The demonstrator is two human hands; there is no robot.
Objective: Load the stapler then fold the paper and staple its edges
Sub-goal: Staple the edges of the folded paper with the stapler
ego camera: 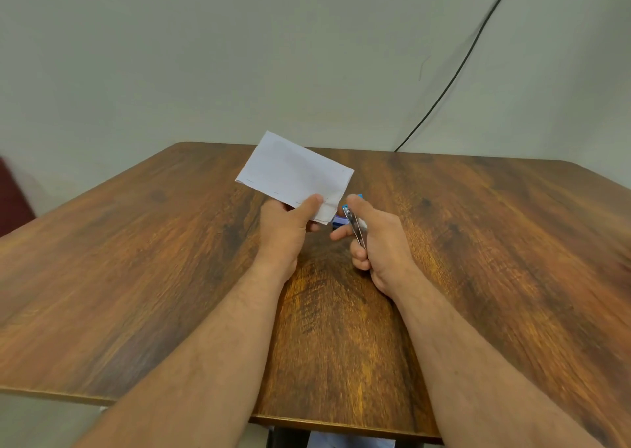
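A folded white paper (293,173) is held up above the wooden table (136,277), with small staple marks along its lower edge. My left hand (285,227) pinches the paper's near right corner between thumb and fingers. My right hand (375,239) grips a small blue and metal stapler (353,224) just right of that corner, thumb on top. The stapler's mouth is close to the paper's corner and looks apart from it. A small blue and white thing (338,221), perhaps a staple box, shows between my hands, mostly hidden.
A black cable (461,68) runs down the pale wall to the table's far edge. A dark red object (12,198) sits off the table's left side. Below the near edge a pale object (348,442) shows.
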